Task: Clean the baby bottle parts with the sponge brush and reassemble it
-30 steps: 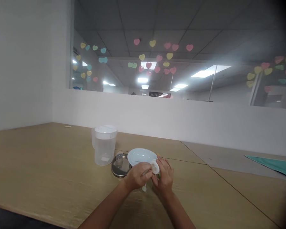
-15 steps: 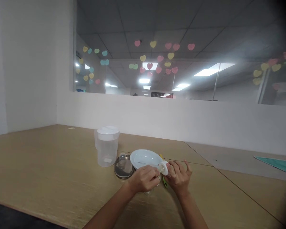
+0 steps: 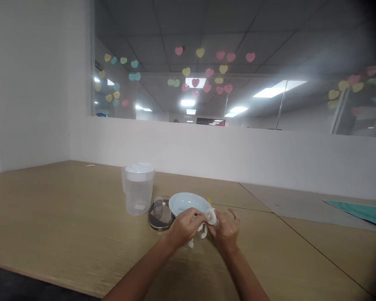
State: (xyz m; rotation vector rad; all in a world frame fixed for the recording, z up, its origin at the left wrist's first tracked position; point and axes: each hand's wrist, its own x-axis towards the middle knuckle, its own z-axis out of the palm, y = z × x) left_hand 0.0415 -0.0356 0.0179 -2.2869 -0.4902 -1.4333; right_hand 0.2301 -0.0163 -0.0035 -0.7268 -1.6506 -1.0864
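Between my two hands, in the head view, is a white bottle ring [image 3: 211, 216] with a clear, teat-like middle. My right hand [image 3: 227, 232] grips it from the right, with the outer fingers lifted. My left hand [image 3: 186, 228] pinches at its left side with closed fingers; the fingertips partly hide what they press. Just below hang white curved pieces that look like bottle handles [image 3: 204, 232], partly covered by the hands. Right behind my hands sits a pale blue-white bowl [image 3: 188, 197], with a thin rod partly visible in it.
Left of the bowl, a round steel tray [image 3: 161, 228] carries a clear dome-shaped cap [image 3: 158, 205]. A lidded clear pitcher [image 3: 139, 192] stands behind it. A yellow tip [image 3: 209, 201] shows beside the bowl. Teal cloth [image 3: 360, 213] lies at the far right, below the window wall.
My right hand has moved left and rolled inward, bringing the ring closer to my left fingers. The green handle beside the bowl is now hidden. The view has shifted slightly.
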